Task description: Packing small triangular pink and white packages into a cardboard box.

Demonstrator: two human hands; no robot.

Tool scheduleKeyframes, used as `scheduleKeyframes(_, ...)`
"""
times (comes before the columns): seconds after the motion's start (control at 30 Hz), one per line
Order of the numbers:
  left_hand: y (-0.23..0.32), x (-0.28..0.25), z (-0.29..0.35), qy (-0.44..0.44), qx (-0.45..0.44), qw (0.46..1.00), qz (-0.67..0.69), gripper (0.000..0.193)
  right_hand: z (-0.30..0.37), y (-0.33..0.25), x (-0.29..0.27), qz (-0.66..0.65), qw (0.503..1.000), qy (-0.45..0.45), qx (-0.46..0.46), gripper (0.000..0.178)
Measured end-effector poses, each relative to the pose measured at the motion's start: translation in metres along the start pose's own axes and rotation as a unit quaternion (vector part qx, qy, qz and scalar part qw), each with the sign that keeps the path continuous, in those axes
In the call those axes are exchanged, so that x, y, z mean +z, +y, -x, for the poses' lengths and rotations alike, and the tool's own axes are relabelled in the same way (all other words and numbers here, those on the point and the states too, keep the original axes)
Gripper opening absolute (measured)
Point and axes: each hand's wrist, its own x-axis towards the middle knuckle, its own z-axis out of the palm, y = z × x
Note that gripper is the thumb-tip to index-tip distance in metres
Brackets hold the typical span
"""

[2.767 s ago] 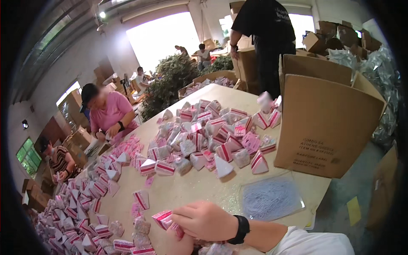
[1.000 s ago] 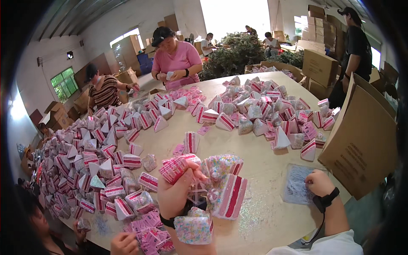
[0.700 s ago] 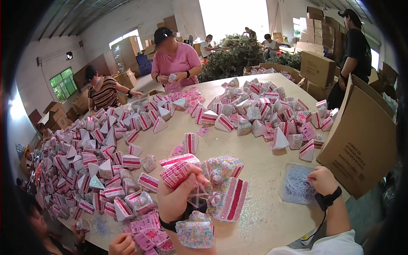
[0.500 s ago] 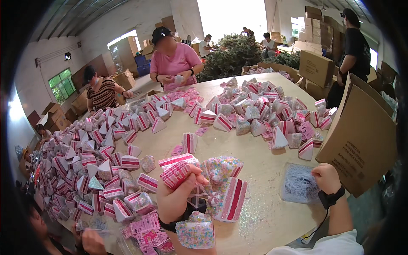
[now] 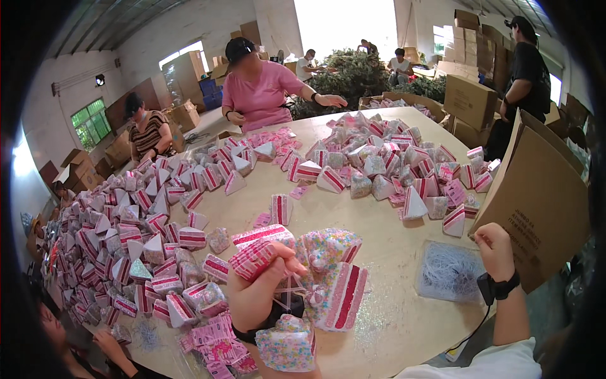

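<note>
My left hand (image 5: 262,281) is closed round a small stack of pink-and-white striped tags (image 5: 252,259), with thin pale strings (image 5: 289,292) running down from the fingers. Close about that hand are several cake-slice ornaments: a sprinkled one (image 5: 330,247), one with a glittery red-striped side (image 5: 344,297), another (image 5: 287,343) against my wrist, and a red-striped slice (image 5: 264,236) just beyond the tags. My right hand (image 5: 495,252) is raised with its fingertips pinched together; anything between them is too fine to see. Below it lies a shallow clear tray (image 5: 421,287) of tangled clear loops (image 5: 451,270).
A large heap of cake-slice ornaments (image 5: 132,252) covers the table's (image 5: 391,335) left side; another pile (image 5: 385,158) lies at the back right. Pink tags (image 5: 218,344) sit near the front. A tall cardboard box (image 5: 536,208) borders the right edge. Co-workers surround the table, one in pink (image 5: 259,95).
My right hand has lifted up and away from the tray of loops. My left hand shifted slightly left, still gripping the tags. Across the table, the person in pink has stretched an arm toward the back pile.
</note>
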Motion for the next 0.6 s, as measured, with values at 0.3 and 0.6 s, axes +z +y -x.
scheduleKeyframes(0.3, 0.008, -0.002, 0.006, 0.011, 0.011, 1.000, -0.010, 0.013, -0.001, 0.007, 0.008, -0.120, 0.988, -0.050, 0.088, 0.002)
scheduleKeyframes(0.6, 0.000, 0.001, -0.004, 0.000, 0.079, 0.995, 0.059, 0.015, 0.000, -0.033, -0.014, -0.495, 0.830, -0.097, 0.238, 0.002)
